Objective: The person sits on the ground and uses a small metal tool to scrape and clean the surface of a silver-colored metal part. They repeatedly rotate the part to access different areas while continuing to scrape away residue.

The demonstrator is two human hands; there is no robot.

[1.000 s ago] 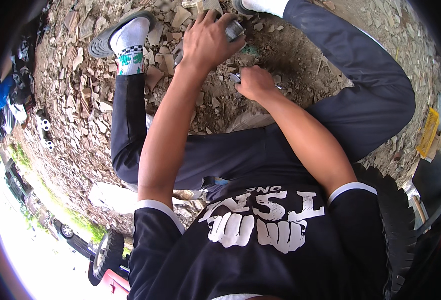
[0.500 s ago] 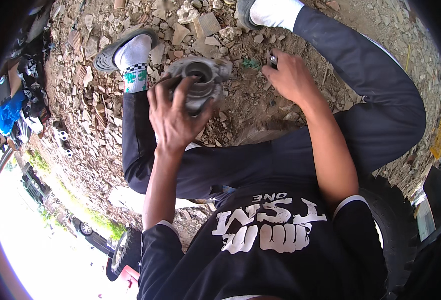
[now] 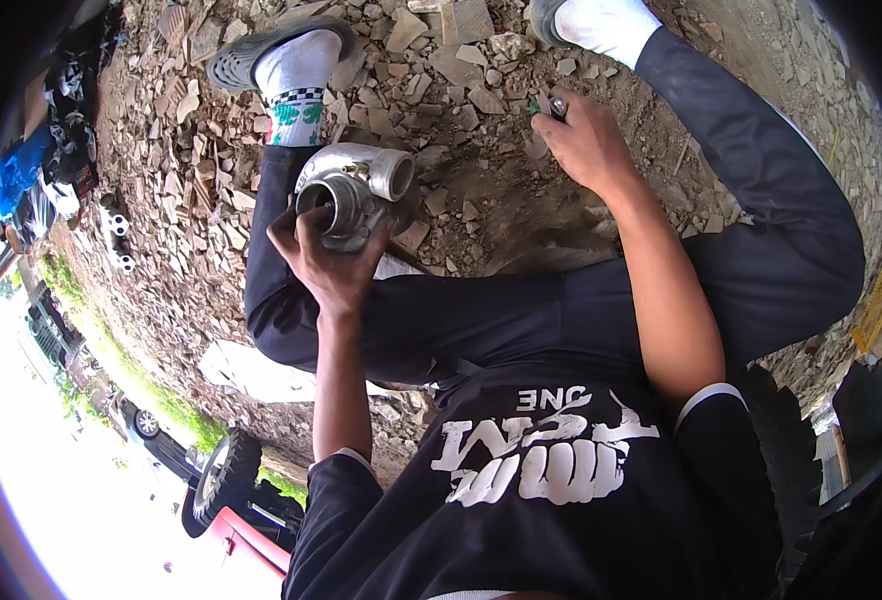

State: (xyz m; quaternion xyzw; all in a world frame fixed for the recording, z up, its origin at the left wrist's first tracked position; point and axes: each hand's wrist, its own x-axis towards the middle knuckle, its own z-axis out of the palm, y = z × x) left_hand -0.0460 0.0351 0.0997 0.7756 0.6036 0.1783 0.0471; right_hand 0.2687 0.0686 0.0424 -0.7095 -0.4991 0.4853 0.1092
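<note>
My left hand (image 3: 333,268) grips a grey metal turbocharger (image 3: 369,200) above my bent left leg. Its round inlet faces me and a second round port points up and to the right. The fingers curl at the rim of the inlet, with the thumb along the lower right side. Out to the right, over the ground, my right hand (image 3: 591,148) is closed on a small shiny metal tool (image 3: 559,106). Only the tool's end shows, so its kind is unclear. The two hands are well apart.
Broken tile and stone rubble (image 3: 196,180) covers the ground, with bare dirt between my legs. A white sheet-like thing (image 3: 256,372) lies by my left knee. A large tyre (image 3: 229,475) stands at lower left. A blue plastic bag (image 3: 16,178) lies among clutter at far left.
The turbocharger has been turned in my left hand, so its second port now shows at upper right. It sits closer to my left leg. My right hand still holds the metal tool.
</note>
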